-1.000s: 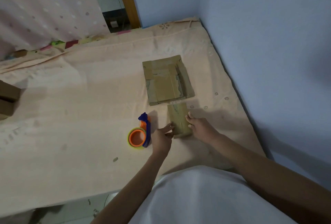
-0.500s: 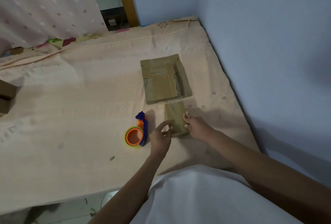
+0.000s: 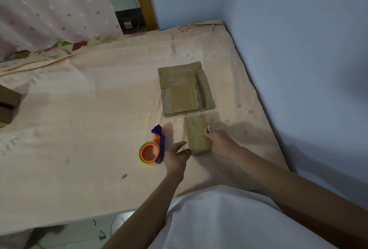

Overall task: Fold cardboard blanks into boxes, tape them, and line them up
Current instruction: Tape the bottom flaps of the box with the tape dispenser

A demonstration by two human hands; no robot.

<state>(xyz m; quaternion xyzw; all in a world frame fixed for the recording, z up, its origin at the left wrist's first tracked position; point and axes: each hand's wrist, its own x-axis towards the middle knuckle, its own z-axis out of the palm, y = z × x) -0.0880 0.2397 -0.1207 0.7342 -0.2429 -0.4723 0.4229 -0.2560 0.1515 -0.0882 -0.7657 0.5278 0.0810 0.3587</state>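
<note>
A small folded cardboard box [image 3: 196,134] lies on the peach bedsheet [image 3: 89,113] in front of me. My right hand [image 3: 218,141] rests against its right side, fingers along the edge. My left hand [image 3: 176,156] is just off its near left corner, fingers loose and spread, holding nothing. A stack of flat cardboard blanks [image 3: 185,89] lies just beyond the box. A blue and orange tape dispenser [image 3: 152,147] with a roll of tape sits left of my left hand.
Blue walls [image 3: 298,49] close in the bed on the right and at the back. More brown cardboard boxes [image 3: 8,105] sit at the far left edge. A dotted curtain [image 3: 49,5] hangs at the back left. The bed's near edge drops to the floor.
My left hand has come off the small box and opened, drifting slightly left toward the tape dispenser. My right hand stays at the box's right side.
</note>
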